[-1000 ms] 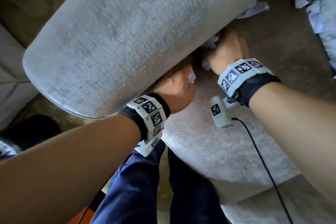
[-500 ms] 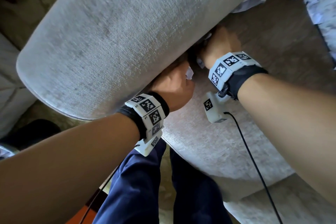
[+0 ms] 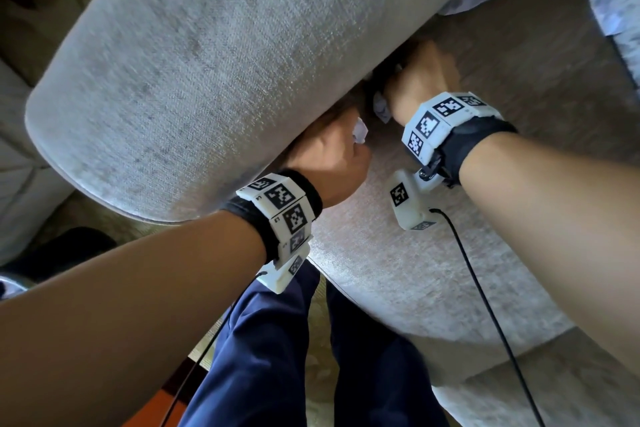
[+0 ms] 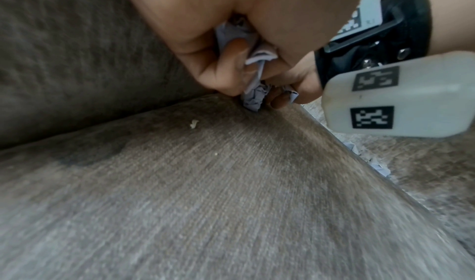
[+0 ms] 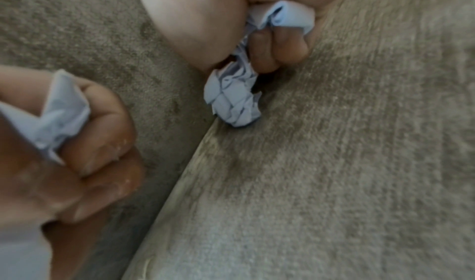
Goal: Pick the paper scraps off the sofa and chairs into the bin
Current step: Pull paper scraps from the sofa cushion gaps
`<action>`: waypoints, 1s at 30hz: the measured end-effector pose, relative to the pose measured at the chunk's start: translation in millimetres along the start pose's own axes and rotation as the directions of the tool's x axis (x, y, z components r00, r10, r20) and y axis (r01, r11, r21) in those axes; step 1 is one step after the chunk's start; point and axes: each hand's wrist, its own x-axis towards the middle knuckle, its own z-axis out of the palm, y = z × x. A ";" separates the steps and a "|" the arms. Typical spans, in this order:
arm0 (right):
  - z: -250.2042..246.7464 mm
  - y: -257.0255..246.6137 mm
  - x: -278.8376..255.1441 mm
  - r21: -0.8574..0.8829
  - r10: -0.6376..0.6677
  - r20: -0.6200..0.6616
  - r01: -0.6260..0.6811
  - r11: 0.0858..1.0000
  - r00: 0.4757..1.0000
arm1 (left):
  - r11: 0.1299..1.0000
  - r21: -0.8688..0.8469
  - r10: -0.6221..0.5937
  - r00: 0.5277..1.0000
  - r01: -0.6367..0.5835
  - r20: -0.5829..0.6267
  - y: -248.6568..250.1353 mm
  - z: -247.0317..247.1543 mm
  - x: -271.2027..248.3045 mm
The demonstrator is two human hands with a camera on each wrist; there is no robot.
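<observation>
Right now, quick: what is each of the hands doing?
Left hand: closed around crumpled paper.
Right hand: closed around a paper wad, down at the sofa crease.

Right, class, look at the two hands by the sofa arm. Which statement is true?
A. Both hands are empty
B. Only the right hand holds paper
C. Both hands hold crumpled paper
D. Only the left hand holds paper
C: in the right wrist view the right hand grips crumpled paper against the sofa, and the left hand clutches its own paper scrap.
</observation>
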 end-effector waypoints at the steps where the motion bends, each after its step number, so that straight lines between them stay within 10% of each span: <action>1: 1.1 1.6 -1.3 0.012 -0.028 -0.011 0.028 1.000 1.000 | 1.000 -0.003 -0.008 1.000 0.008 0.004 0.7 0.3 -0.2; 14: -16.5 32.2 -4.0 0.238 0.105 -0.135 -0.070 0.969 0.985 | 0.983 0.014 -0.185 0.982 0.186 -0.041 51.0 2.5 19.8; 30: -70.9 131.9 -23.4 0.548 0.232 -0.288 -0.039 0.835 0.929 | 0.991 0.120 -0.066 0.998 0.065 0.000 125.5 33.6 66.7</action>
